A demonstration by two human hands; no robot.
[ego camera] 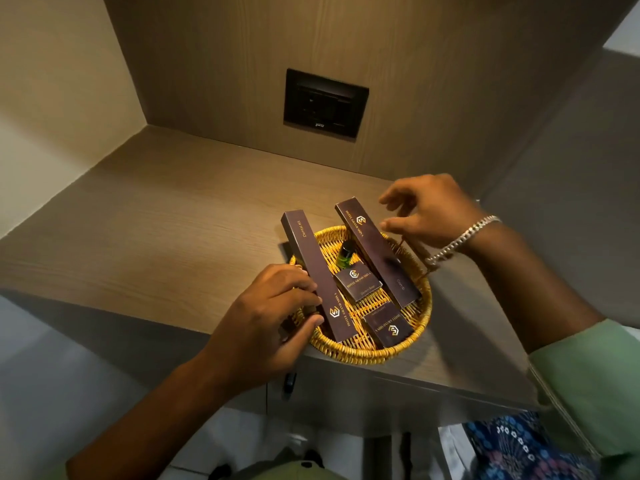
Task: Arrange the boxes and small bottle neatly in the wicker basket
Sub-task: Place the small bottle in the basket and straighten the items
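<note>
**Head view: both hands at a basket of toiletry boxes**

The head camera looked down on a wooden counter (156,216) with a dark switch plate (325,102) on the back panel at 12 o'clock. The wicker basket (420,320) sat near the counter's front edge, and nothing stood between it and the hands.

Inside lay four dark brown boxes and a bottle. The dental kit box (317,275) ran from 11 to 5 o'clock, its far end jutting over the rim. The comb box (377,252) lay almost parallel to it on the 3 o'clock side, also overhanging at its far end. Between them, the small green bottle (345,255) pointed its cap toward 12 o'clock, above the soap box (358,285). A fourth small box (388,327) lay at 5 o'clock.

The left hand (268,318) curled at the 9 o'clock rim, thumb and fingertips touching the dental kit box's near half. The right hand (427,211), wearing a silver bracelet (462,239), hovered loosely spread just beside the comb box's far end, gripping nothing.
</note>
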